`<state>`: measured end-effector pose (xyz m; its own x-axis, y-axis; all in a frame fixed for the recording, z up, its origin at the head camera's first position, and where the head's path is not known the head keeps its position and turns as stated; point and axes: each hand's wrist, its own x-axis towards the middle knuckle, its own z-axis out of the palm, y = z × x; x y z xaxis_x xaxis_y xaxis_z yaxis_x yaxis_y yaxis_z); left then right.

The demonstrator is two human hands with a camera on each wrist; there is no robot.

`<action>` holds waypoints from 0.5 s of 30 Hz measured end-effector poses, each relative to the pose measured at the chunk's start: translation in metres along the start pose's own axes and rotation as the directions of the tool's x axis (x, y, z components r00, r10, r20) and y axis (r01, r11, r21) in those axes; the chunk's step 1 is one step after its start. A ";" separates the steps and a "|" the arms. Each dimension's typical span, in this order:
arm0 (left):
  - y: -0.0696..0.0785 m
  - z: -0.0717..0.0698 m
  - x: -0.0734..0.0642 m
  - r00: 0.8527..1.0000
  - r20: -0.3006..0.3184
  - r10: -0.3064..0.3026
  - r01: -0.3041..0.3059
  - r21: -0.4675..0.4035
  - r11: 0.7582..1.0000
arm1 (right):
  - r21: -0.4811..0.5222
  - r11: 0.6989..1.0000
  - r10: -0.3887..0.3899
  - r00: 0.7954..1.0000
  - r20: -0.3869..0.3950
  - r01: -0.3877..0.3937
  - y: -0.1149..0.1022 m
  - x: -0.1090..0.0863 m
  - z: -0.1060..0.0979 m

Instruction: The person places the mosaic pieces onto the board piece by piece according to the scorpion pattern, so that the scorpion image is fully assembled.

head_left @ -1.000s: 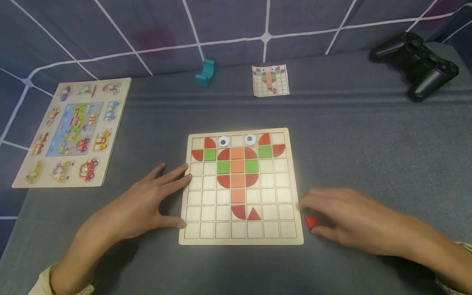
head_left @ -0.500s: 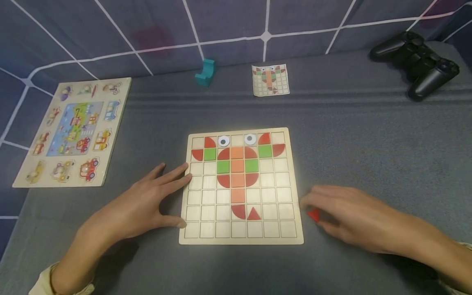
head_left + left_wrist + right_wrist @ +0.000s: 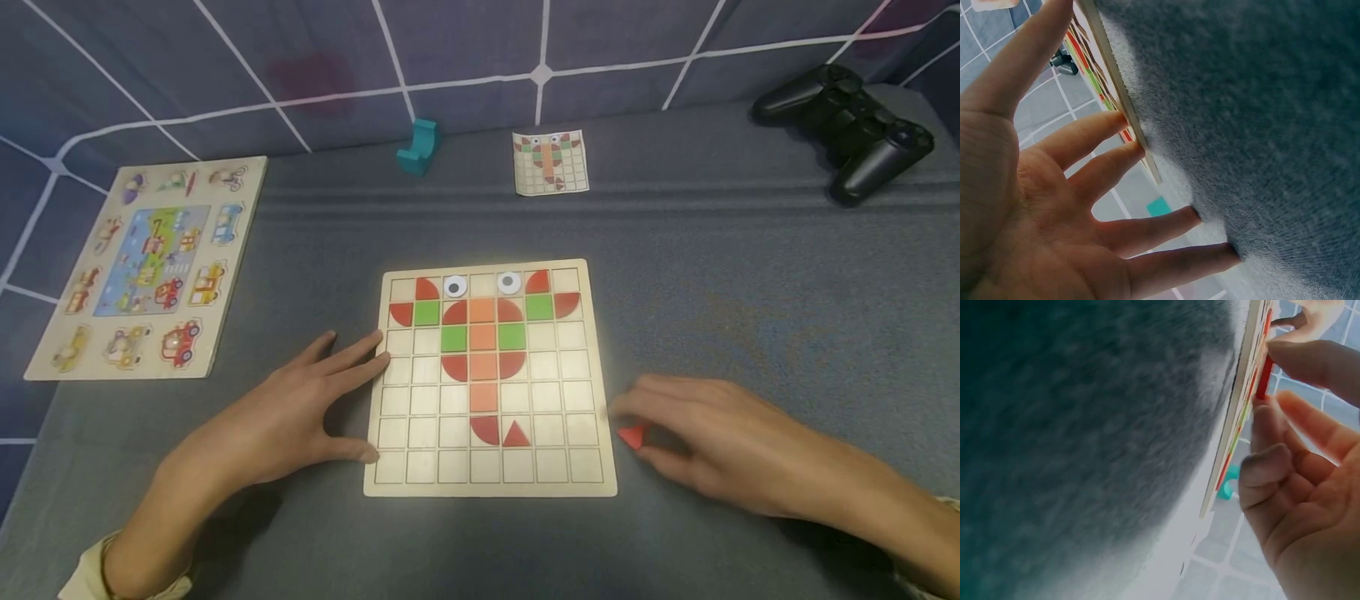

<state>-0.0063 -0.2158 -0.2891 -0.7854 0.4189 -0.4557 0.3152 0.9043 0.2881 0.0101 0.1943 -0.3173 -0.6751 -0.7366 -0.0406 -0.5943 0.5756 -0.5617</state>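
Observation:
A wooden grid board [image 3: 551, 467] lies at the centre, bearing a pattern of red quarter circles, green squares [image 3: 539, 307], orange squares [image 3: 483, 367], two googly eyes [image 3: 455, 287] and a red triangle [image 3: 515, 434]. My left hand [image 3: 288, 417] has its fingers spread, with the thumb and two fingertips at the board's left edge. Beside the board's right edge, my right hand [image 3: 712, 442] pinches a second red triangle [image 3: 632, 437] between thumb and fingers. In the right wrist view that red piece [image 3: 1264, 378] appears edge-on, its other fingers curled below.
A small pattern card [image 3: 551, 163] lies behind the board, with a teal curved block [image 3: 419, 148] to its left. A vehicle picture puzzle [image 3: 150, 267] occupies the left side. At the back right rests a black game controller [image 3: 843, 133], near the tiled-pattern backdrop [image 3: 465, 50].
The red triangle has turned within my right hand's fingers, and that hand has shifted slightly right. My left hand and the board have stayed put.

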 end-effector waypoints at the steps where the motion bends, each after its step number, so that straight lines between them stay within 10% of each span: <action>1: 0.000 0.000 0.000 1.000 -0.001 0.001 -0.001 0.001 1.000 | 0.014 1.000 -0.001 1.000 -0.006 0.001 -0.002 0.001 0.000; 15: 0.000 0.001 0.000 1.000 -0.010 0.010 -0.010 0.019 1.000 | 0.035 0.998 -0.054 0.998 -0.037 0.055 -0.034 0.032 0.015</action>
<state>-0.0060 -0.2157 -0.2896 -0.7876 0.4270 -0.4443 0.3328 0.9016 0.2764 0.0151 0.1458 -0.3117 -0.6581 -0.7527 0.0204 -0.6147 0.5214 -0.5918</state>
